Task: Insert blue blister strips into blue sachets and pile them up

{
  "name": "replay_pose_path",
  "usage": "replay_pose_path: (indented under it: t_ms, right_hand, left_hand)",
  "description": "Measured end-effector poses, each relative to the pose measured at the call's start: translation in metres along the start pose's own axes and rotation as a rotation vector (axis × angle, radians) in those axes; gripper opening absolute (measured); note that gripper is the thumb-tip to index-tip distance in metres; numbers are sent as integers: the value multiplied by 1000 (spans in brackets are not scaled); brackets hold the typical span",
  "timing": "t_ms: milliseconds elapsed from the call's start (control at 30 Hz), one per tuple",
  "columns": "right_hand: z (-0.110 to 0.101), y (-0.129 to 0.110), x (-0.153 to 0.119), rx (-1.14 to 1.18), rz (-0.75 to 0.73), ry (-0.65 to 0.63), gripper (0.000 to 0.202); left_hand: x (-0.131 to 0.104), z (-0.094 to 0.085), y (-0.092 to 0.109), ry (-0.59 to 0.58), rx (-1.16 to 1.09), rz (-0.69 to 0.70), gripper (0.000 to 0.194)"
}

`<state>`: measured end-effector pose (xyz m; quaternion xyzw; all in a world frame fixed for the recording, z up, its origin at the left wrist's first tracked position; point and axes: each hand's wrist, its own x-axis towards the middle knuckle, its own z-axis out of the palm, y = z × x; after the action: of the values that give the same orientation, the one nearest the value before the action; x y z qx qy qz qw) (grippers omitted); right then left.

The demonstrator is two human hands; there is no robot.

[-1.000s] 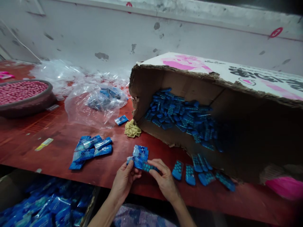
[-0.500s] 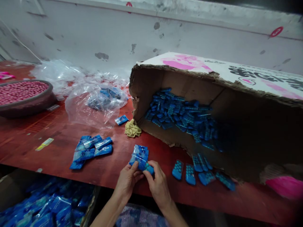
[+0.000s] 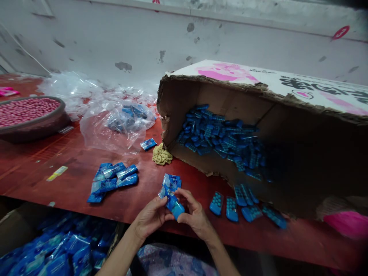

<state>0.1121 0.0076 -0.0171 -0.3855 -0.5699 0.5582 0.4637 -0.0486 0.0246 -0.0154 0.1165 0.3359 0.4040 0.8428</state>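
A blue packet [image 3: 174,206] is pinched at its upper left by my left hand [image 3: 152,216]. My right hand [image 3: 195,214] has its thumb at the packet's lower right end, with its fingers curved above and apart from the thumb. Just behind lie blue sachets [image 3: 172,181] on the red table [image 3: 138,207]. A pile of filled blue sachets [image 3: 110,182] rests to the left. On the right, several small blue blister packs [image 3: 231,209] lie before a torn cardboard box [image 3: 212,86] on its side, which holds a heap of similar packs [image 3: 218,134].
A yellow cloth [image 3: 161,154] and a single blue sachet [image 3: 148,144] sit by the box's left corner. Behind are clear plastic bags [image 3: 97,130]. A bowl of pink beads [image 3: 31,128] stands far left. Below the table edge is a container of blue sachets [image 3: 69,249].
The packet between my hands has come away from the sachets behind and now points down to the right. My right hand's fingers have lifted and spread.
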Motion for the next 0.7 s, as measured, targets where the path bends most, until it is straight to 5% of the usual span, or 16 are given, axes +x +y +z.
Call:
replay_pose_path:
  t_ms: [200, 367, 700]
  right_hand:
    - [3, 0, -1, 138, 47, 52, 40]
    - [0, 13, 0, 377, 136, 14, 58]
    - [-3, 18, 0, 506, 157, -16, 71]
  left_hand:
    - [2, -1, -7, 22, -50, 9, 14]
    - [1, 1, -8, -27, -32, 1, 18]
    - [-3, 7, -11, -105, 18, -4, 21]
